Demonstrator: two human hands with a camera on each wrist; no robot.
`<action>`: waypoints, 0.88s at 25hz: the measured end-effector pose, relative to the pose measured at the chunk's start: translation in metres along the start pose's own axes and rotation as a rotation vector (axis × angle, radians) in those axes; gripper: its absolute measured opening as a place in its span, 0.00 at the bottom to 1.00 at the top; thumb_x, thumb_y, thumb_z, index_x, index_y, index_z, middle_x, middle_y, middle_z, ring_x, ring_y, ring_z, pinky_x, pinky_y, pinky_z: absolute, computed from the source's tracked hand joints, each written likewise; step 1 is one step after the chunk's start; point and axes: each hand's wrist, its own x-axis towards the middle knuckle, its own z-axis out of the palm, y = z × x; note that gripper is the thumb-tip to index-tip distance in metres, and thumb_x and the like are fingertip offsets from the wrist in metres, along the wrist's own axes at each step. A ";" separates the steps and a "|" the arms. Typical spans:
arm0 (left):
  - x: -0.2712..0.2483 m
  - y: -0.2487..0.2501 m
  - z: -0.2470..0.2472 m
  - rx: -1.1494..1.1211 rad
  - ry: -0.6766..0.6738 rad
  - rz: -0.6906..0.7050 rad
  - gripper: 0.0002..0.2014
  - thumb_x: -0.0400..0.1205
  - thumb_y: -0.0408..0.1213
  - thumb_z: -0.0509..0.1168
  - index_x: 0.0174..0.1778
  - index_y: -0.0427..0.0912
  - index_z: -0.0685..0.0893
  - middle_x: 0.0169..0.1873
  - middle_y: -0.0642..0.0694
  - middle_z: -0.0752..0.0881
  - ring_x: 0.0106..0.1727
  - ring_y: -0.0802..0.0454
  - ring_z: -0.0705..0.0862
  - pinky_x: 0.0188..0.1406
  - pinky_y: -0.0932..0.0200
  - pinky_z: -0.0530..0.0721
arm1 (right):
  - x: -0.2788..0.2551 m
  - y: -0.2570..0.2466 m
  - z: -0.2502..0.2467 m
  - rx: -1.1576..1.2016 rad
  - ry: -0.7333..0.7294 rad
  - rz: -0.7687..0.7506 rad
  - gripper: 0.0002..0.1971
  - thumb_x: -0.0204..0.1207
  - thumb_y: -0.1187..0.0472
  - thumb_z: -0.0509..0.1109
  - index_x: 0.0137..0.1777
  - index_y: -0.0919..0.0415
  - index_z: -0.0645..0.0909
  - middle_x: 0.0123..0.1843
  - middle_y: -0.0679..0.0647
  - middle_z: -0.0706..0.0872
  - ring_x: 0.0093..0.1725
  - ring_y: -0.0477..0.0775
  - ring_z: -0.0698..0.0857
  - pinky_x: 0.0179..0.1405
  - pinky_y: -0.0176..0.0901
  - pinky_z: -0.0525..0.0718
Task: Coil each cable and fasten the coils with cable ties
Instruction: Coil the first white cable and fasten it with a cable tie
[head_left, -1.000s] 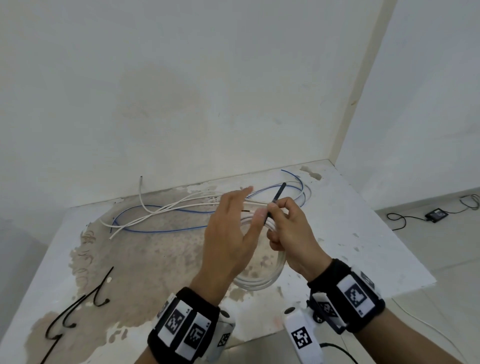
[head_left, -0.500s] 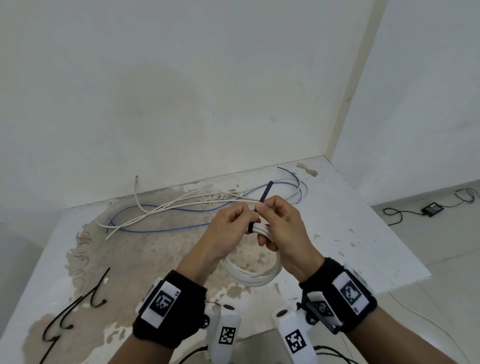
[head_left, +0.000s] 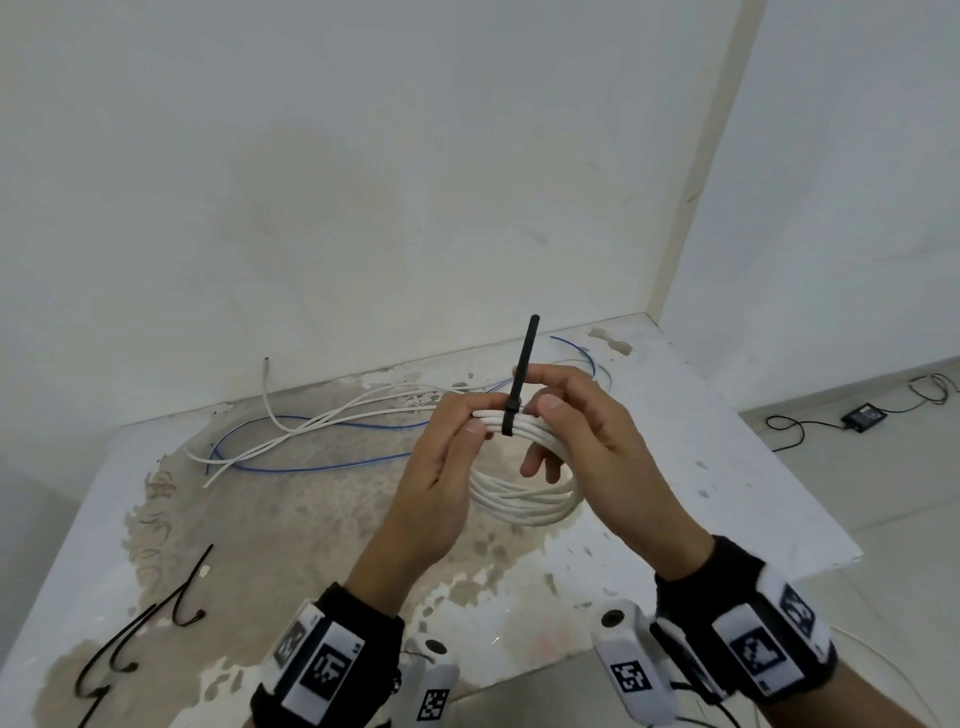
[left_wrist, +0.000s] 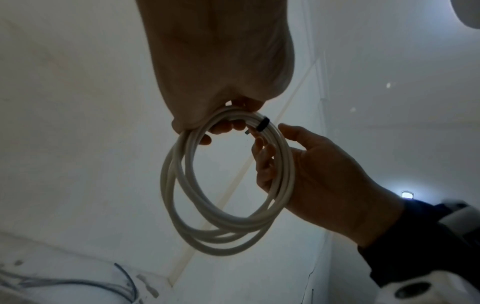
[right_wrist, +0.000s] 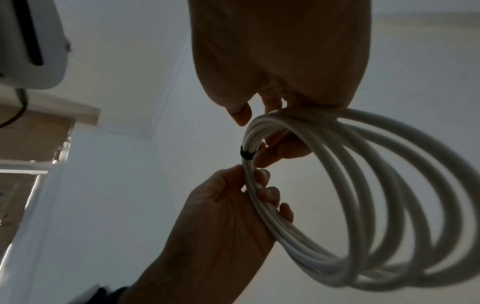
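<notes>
- The table (head_left: 727, 467) is carrying loose white and blue cables (head_left: 322, 436) along its far edge; their far ends are lying tangled and hard to separate.
- The white coil (head_left: 524, 501) is hanging above the table's middle, its top partly hidden by both hands.
- The left hand (head_left: 441, 467) is gripping the coil's left side, fingers curled round the strands.
- The right hand (head_left: 597, 441) is pinching the coil beside the tie.
- The black cable tie (head_left: 511, 415) is circling the strands, tail pointing upward.
- Spare black ties (head_left: 145, 634) are lying at the near-left corner, partly cut off.
</notes>
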 end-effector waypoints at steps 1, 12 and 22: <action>-0.001 0.001 0.002 -0.010 0.026 0.011 0.17 0.88 0.32 0.50 0.64 0.44 0.82 0.52 0.48 0.84 0.54 0.56 0.81 0.55 0.69 0.74 | -0.004 0.001 -0.001 -0.043 0.021 -0.024 0.11 0.87 0.56 0.62 0.65 0.52 0.81 0.45 0.52 0.85 0.33 0.54 0.88 0.35 0.41 0.82; -0.023 -0.043 0.044 -0.329 0.198 -0.671 0.15 0.90 0.45 0.51 0.61 0.43 0.80 0.33 0.46 0.84 0.36 0.49 0.87 0.41 0.51 0.87 | -0.005 0.086 -0.006 0.189 0.382 0.344 0.08 0.91 0.54 0.57 0.61 0.51 0.78 0.38 0.53 0.77 0.28 0.49 0.78 0.29 0.43 0.80; -0.003 -0.087 0.073 -0.541 0.548 -0.885 0.08 0.88 0.44 0.58 0.52 0.43 0.76 0.31 0.48 0.70 0.19 0.57 0.61 0.14 0.64 0.61 | -0.046 0.116 -0.011 0.003 0.068 0.392 0.42 0.81 0.76 0.63 0.81 0.31 0.58 0.49 0.54 0.80 0.41 0.48 0.86 0.45 0.38 0.84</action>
